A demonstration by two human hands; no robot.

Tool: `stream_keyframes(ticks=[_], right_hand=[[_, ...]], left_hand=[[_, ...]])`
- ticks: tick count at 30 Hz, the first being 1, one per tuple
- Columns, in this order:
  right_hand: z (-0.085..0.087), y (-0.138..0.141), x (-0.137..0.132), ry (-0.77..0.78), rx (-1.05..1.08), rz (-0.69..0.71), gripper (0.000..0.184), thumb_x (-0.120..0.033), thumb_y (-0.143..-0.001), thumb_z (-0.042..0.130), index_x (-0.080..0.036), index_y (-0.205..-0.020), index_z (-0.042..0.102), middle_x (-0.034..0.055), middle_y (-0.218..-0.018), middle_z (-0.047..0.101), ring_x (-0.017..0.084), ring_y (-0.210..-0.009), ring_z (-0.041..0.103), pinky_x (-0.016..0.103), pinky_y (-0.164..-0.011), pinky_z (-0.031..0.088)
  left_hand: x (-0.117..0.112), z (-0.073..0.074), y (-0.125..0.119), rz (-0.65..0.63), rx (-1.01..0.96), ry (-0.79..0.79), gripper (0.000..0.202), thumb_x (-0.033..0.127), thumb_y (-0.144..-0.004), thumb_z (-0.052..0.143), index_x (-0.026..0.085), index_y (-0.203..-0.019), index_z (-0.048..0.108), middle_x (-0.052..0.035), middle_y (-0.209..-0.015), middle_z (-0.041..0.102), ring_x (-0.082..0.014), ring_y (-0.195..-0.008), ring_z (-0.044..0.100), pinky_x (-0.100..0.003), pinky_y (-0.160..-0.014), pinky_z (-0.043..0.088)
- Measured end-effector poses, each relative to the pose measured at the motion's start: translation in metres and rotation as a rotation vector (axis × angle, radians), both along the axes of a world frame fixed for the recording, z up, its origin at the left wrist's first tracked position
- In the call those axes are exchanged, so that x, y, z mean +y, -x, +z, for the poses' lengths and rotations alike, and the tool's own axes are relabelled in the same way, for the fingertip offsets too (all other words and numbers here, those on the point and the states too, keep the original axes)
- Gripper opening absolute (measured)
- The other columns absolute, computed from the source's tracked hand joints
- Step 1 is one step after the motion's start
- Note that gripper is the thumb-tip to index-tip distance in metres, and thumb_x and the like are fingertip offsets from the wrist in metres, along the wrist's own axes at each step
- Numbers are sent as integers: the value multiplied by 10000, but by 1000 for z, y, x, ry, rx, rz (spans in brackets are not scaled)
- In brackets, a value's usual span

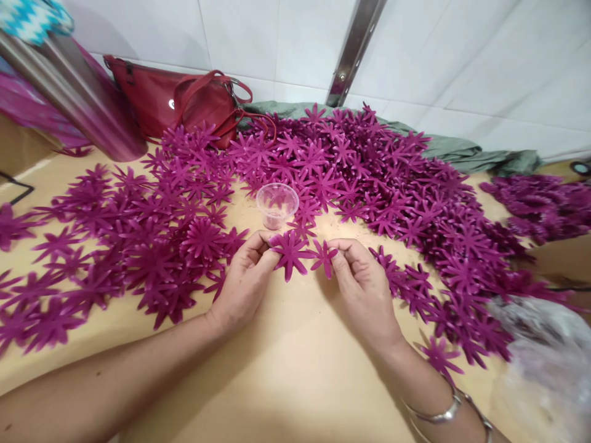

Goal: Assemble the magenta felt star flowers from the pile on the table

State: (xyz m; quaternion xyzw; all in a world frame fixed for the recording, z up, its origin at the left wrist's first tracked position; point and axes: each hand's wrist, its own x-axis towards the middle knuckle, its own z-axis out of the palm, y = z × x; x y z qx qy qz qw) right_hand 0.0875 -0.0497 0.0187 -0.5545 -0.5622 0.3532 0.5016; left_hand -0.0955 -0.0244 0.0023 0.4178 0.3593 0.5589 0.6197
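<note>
My left hand (247,271) pinches a purple fabric flower (292,255) by a petal on its left side. In my right hand (362,283) a smaller purple flower piece (324,258) is held between thumb and fingers. The two flowers are side by side above the table, their petal tips close together; whether they touch I cannot tell. Just beyond them stands a clear plastic cup (277,206). Loose purple flowers (154,264) lie to the left of my left hand, and a large heap of them (383,166) spreads behind and to the right.
A red handbag (152,98) leans against the white tiled wall (249,37). Left of it stands a tall metallic flask (83,92). Green cloth (462,151) lies behind the heap. At right are a clear plastic bag (549,357) and more purple petals (545,206) on the beige table (295,381).
</note>
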Motion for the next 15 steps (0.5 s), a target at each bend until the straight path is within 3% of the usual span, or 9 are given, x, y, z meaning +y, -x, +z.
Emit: stream_keyframes(ticks=[5, 8, 11, 15], right_hand=[[1, -2, -1, -226, -460, -128, 183, -308, -1040, 570, -250, -966, 727, 75, -1039, 644, 279, -1092, 586, 495, -1005, 395], [6, 1, -5, -398, -525, -150, 141, -257, -1024, 598, -266, -1100, 717, 114, -1222, 587, 309, -1269, 532, 535, -1082, 376], [10, 6, -9, -467, -539, -67, 166, -265, -975, 700, -291, -1138, 712, 111, -1242, 604, 306, -1233, 561, 516, -1057, 420], [11, 8, -9, -456, -547, -25, 120, -247, -932, 770, -296, -1032, 727, 66, -1113, 691, 281, -1120, 616, 504, -1022, 435]], left_hand=[[0, -1, 1, -1, -9, -11, 58, 173, -954, 620, 217, -926, 647, 2, -930, 640, -128, -868, 581, -230, -817, 484], [-1, 2, 1, -44, 3, -16, 28, 194, -945, 653, 210, -926, 640, 4, -904, 626, -125, -819, 563, -224, -748, 475], [-3, 9, 0, -116, 49, -33, 81, 248, -920, 707, 198, -919, 643, -3, -874, 625, -140, -799, 575, -247, -727, 492], [-5, 16, -1, -189, 104, -57, 124, 275, -902, 731, 192, -909, 639, 0, -831, 611, -138, -730, 556, -265, -685, 496]])
